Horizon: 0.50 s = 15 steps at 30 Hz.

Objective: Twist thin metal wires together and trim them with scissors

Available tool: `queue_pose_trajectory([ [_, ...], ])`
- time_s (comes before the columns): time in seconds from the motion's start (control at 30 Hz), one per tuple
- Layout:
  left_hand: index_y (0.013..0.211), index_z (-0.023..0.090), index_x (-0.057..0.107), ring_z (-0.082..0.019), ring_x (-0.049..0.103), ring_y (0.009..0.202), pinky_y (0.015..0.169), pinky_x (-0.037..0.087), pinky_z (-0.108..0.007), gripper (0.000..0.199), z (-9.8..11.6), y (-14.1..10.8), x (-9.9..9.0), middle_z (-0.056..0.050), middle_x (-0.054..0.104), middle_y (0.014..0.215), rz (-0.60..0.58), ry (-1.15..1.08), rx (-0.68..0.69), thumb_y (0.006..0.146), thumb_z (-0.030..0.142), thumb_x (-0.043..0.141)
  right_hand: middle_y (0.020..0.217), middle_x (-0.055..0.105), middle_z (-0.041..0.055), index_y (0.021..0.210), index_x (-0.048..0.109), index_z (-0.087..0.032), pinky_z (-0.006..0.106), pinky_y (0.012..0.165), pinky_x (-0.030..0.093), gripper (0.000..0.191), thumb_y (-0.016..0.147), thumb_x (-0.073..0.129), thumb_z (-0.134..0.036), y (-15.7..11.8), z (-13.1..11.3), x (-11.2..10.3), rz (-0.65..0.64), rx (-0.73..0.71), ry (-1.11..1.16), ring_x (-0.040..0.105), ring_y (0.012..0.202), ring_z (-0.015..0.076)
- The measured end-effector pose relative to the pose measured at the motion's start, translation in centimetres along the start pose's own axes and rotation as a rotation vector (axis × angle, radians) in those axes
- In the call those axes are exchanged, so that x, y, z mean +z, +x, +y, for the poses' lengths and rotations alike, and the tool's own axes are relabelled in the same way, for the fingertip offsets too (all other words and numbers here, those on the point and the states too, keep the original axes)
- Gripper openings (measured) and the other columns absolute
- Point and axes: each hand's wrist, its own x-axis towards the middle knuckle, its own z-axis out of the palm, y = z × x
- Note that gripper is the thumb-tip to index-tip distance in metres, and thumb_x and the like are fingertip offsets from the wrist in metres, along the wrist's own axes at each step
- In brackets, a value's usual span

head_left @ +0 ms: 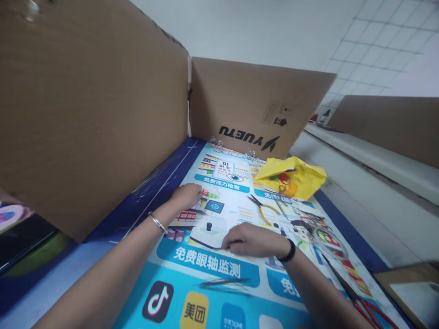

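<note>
My left hand [188,196], with a silver bracelet on the wrist, is closed over the printed poster sheet [209,256] near its left edge. What it holds, if anything, is too small to make out. Lower and to the right, my right hand [245,239], with a black band at the wrist, has its fingers curled together just above the sheet. Anything between those fingers is hidden. Yellow-handled pliers [263,208] lie slightly open beyond my right hand. Thin dark strands [224,282] rest on the sheet nearer to me.
A yellow bag [298,176] with red and orange items lies at the back right. Red-handled scissors [356,297] are at the lower right, below a round coil [331,242]. Cardboard panels [254,100] stand behind and at the left.
</note>
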Motion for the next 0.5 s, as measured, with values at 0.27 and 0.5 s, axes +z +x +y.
queue_pose_trajectory([
  [0.27,0.072,0.019,0.065,-0.015,0.055,0.069,0.059,0.034,-0.023,0.026,3.4,-1.4,0.0,-0.002,0.066,0.073,-0.098,-0.208,0.311,0.078,0.031,0.043,0.074,0.065,0.0,0.086,0.067,-0.016,0.019,0.06,0.041,0.021,0.073,0.049,-0.016,0.2,4.5,-0.3,0.251,0.196,0.134,0.056,0.065,0.0108],
  [0.5,0.073,0.02,0.067,-0.015,0.054,0.064,0.056,0.033,-0.024,0.024,5.8,-2.7,0.5,-0.003,0.066,0.072,-0.166,-0.129,0.439,0.077,0.024,0.044,0.074,0.065,-0.0002,0.08,0.066,-0.016,0.019,0.061,0.038,0.019,0.074,0.047,-0.013,0.5,5.2,-0.3,0.46,0.116,0.03,0.056,0.067,0.0106],
])
